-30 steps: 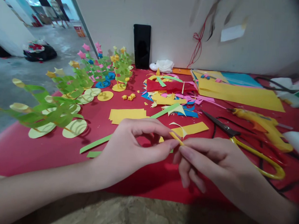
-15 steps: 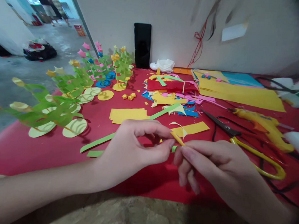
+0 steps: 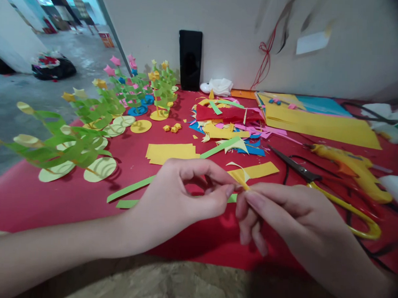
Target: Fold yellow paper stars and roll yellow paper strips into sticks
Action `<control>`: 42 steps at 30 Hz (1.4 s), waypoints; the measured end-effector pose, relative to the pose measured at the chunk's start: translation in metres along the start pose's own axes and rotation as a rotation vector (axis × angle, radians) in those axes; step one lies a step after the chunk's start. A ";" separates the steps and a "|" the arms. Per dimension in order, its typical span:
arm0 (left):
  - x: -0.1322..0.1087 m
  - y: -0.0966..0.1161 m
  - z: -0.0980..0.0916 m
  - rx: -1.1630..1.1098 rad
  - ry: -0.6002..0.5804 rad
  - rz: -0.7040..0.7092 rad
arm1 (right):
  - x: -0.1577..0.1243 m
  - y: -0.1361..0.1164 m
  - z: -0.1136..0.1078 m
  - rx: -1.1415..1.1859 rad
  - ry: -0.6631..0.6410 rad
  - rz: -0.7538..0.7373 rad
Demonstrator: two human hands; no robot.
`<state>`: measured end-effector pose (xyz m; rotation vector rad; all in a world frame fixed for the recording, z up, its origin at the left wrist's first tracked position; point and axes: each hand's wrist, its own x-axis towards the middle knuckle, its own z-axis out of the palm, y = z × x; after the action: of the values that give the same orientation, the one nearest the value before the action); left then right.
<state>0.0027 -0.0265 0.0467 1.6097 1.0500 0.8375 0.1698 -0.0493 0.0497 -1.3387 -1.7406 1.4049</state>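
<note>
Between my two hands is a narrow yellow paper strip (image 3: 243,182), seen over the middle of the red tabletop (image 3: 195,236). My right hand (image 3: 282,214) pinches its near end between thumb and forefinger, the other fingers curled below. The thumb and forefinger of my left hand (image 3: 190,192) close at the strip's other end, partly hiding it. Beneath and beside the left hand lie green paper strips (image 3: 131,189). Behind it is a small stack of yellow paper pieces (image 3: 170,153). A wider yellow strip (image 3: 264,170) lies just beyond the right hand.
Paper flowers with green leaves (image 3: 88,109) stand on round bases at the left. Small yellow paper stars (image 3: 175,128) lie near paper scraps (image 3: 226,124). Scissors (image 3: 305,173) and a yellow glue gun (image 3: 350,168) lie at right. A black phone (image 3: 190,60) leans on the wall.
The yellow strip has turned and shows more of its flat face. My right hand has shifted slightly right; my left hand stays nearly still.
</note>
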 end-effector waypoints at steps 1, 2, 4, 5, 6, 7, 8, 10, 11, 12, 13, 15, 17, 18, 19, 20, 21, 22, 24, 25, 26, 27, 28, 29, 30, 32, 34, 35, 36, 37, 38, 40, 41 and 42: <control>0.000 0.000 0.000 0.007 0.001 0.015 | 0.000 0.000 0.000 -0.005 0.004 -0.006; -0.001 -0.001 0.001 0.018 0.001 0.041 | 0.000 0.001 -0.001 -0.012 0.008 -0.010; -0.002 -0.002 0.001 0.052 0.006 0.125 | 0.000 0.001 -0.001 -0.021 0.019 -0.015; -0.002 -0.003 0.001 0.071 0.008 0.173 | 0.000 0.001 -0.001 -0.018 0.027 -0.020; -0.002 -0.003 0.001 0.089 0.010 0.216 | 0.000 0.000 -0.001 -0.010 0.037 -0.026; -0.003 -0.003 0.001 0.101 0.009 0.255 | 0.001 0.000 -0.002 -0.003 0.048 -0.028; -0.004 -0.003 0.001 0.108 0.008 0.285 | 0.001 0.000 -0.002 0.006 0.056 -0.034; -0.005 -0.003 0.001 0.114 0.009 0.317 | 0.002 -0.001 -0.002 0.023 0.065 -0.039; -0.006 -0.003 0.001 0.114 0.006 0.322 | 0.002 -0.002 -0.002 0.031 0.067 -0.038; -0.006 -0.002 0.001 0.112 0.004 0.324 | 0.002 -0.002 -0.002 0.043 0.069 -0.036; -0.007 -0.002 0.001 0.109 -0.002 0.321 | 0.002 -0.002 -0.002 0.052 0.070 -0.033; -0.008 -0.001 0.001 0.098 0.002 0.314 | 0.002 -0.002 -0.002 0.061 0.073 -0.027; -0.007 0.000 0.001 0.090 0.023 0.305 | 0.002 -0.002 -0.001 0.061 0.076 -0.031; -0.007 0.000 0.001 0.088 0.036 0.295 | 0.002 -0.002 -0.001 0.060 0.076 -0.038; -0.006 0.000 0.001 0.085 0.045 0.282 | 0.001 -0.001 -0.001 0.056 0.072 -0.043; -0.005 -0.001 0.002 0.082 0.053 0.269 | 0.001 -0.001 -0.001 0.053 0.070 -0.047; -0.004 -0.001 0.002 0.078 0.058 0.253 | 0.001 -0.001 0.000 0.045 0.063 -0.051; -0.003 -0.001 0.002 0.072 0.058 0.237 | 0.001 -0.001 0.000 0.038 0.057 -0.052; -0.001 -0.002 0.003 0.055 0.055 0.207 | 0.001 -0.001 0.001 0.023 0.043 -0.043; -0.001 -0.003 0.003 0.044 0.052 0.193 | 0.001 -0.001 0.001 0.018 0.044 -0.035; -0.001 -0.003 0.003 0.035 0.050 0.182 | 0.001 -0.001 0.001 0.011 0.051 -0.026; -0.001 -0.004 0.003 0.028 0.049 0.174 | 0.001 -0.001 0.001 0.004 0.057 -0.019; -0.001 -0.004 0.003 0.024 0.052 0.167 | 0.002 -0.001 0.002 -0.003 0.057 -0.014; -0.001 -0.004 0.003 0.026 0.055 0.159 | 0.002 -0.001 0.002 -0.011 0.054 -0.016; -0.001 -0.005 0.003 0.030 0.057 0.152 | 0.002 -0.001 0.002 -0.016 0.047 -0.018; -0.001 -0.005 0.002 0.036 0.061 0.134 | 0.003 0.000 0.002 -0.014 0.032 -0.028; -0.001 -0.005 0.003 0.032 0.062 0.120 | 0.004 0.001 0.003 -0.001 0.045 -0.030; -0.001 -0.005 0.003 0.026 0.062 0.115 | 0.004 0.002 0.003 0.006 0.050 -0.030; 0.000 -0.005 0.003 0.020 0.064 0.112 | 0.004 0.002 0.003 0.013 0.049 -0.027; 0.000 -0.004 0.003 0.015 0.067 0.109 | 0.004 0.002 0.003 0.019 0.047 -0.026; 0.000 -0.004 0.003 0.010 0.070 0.110 | 0.004 0.002 0.003 0.023 0.044 -0.026; 0.000 -0.004 0.003 0.005 0.077 0.108 | 0.003 0.002 0.003 0.024 0.053 -0.044; 0.000 -0.004 0.002 0.004 0.078 0.105 | 0.003 0.002 0.003 0.015 0.064 -0.058; 0.000 -0.004 0.002 0.004 0.078 0.103 | 0.002 0.001 0.003 -0.004 0.073 -0.073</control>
<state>0.0038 -0.0264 0.0424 1.6568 1.0308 0.9745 0.1672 -0.0483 0.0473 -1.2992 -1.7273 1.2974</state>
